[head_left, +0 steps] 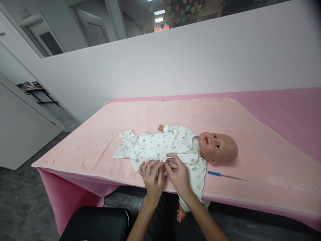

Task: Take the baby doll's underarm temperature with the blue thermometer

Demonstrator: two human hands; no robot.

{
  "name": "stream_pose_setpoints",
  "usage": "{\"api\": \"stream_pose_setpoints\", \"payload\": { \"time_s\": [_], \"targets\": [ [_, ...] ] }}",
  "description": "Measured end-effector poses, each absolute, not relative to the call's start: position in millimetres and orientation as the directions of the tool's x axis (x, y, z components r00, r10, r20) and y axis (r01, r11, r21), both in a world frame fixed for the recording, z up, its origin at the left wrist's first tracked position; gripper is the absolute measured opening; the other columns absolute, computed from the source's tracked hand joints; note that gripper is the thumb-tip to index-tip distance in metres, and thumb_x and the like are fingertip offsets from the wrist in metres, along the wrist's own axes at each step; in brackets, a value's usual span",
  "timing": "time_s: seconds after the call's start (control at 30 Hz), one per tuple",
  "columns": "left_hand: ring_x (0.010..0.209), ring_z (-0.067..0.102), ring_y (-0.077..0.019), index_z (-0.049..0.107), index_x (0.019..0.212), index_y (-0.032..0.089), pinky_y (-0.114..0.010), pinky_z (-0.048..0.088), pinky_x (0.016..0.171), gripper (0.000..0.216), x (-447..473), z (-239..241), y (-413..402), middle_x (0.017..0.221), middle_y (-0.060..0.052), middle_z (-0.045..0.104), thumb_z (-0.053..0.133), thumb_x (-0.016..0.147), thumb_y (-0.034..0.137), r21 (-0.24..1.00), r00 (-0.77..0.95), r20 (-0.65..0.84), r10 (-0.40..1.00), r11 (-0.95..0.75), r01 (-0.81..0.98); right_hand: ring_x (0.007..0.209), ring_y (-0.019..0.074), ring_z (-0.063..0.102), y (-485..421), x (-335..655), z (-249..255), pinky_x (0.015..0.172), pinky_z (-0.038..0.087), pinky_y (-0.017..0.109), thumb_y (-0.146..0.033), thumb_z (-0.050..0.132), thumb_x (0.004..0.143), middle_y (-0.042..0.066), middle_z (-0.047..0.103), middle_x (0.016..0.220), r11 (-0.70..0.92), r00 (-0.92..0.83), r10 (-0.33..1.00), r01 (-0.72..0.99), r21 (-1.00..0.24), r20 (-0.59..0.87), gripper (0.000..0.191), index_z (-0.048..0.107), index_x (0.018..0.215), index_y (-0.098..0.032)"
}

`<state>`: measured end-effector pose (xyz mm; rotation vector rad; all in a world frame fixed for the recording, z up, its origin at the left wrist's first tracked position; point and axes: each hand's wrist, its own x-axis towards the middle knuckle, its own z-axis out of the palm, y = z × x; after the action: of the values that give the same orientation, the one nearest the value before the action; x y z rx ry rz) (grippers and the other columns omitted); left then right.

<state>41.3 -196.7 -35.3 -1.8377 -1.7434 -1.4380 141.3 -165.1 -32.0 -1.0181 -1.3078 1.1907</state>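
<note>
A baby doll point(218, 147) lies on its back, head to the right, in a white printed baby shirt point(180, 139) and matching pants point(141, 147). At the near side of its waist, my left hand point(152, 174) is closed in a pinch, its fingers bent over the shirt's edge. Close against it, my right hand point(178, 174) also pinches, thumb and index finger meeting near the left fingertips. What lies between the fingers is too small and covered to make out. The doll's near arm point(181, 213) hangs over the table edge; its far hand point(161, 128) rests on the blanket.
A thin stick with a blue handle point(214, 173) lies near the doll's head. Beneath everything spreads a peach blanket point(82, 137) over a pink cloth point(296, 124). A black chair point(95, 222) stands at front left, and a white wall point(188, 67) rises behind the table.
</note>
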Motion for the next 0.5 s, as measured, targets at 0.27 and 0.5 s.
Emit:
{"api": "stream_pose_setpoints", "payload": {
  "time_s": [0.27, 0.5],
  "targets": [
    [0.091, 0.053, -0.0183, 0.065, 0.091, 0.026, -0.04, 0.031, 0.092, 0.019, 41.0, -34.7, -196.9, 0.084, -0.002, 0.063, 0.051, 0.083, 0.017, 0.437, -0.183, 0.758, 0.626, -0.279, 0.855, 0.043, 0.0071, 0.052, -165.7, 141.1, -30.6, 0.036, 0.042, 0.018, -0.029, 0.053, 0.078, 0.001, 0.06, 0.077, 0.158, -0.082, 0.982, -0.113, -0.981, 0.168, 0.029, 0.052, 0.105, -0.019],
    [0.09, 0.053, -0.0178, 0.066, 0.089, 0.023, -0.04, 0.033, 0.09, 0.018, 41.0, -35.0, -196.0, 0.084, -0.003, 0.063, 0.052, 0.082, 0.016, 0.426, -0.163, 0.77, 0.617, -0.306, 0.852, 0.045, 0.0065, 0.053, -167.1, 141.3, -30.1, 0.036, 0.044, 0.017, -0.029, 0.051, 0.08, 0.003, 0.062, 0.084, 0.151, -0.093, 0.983, -0.104, -0.983, 0.161, 0.032, 0.05, 0.11, -0.019]
  ]
}}
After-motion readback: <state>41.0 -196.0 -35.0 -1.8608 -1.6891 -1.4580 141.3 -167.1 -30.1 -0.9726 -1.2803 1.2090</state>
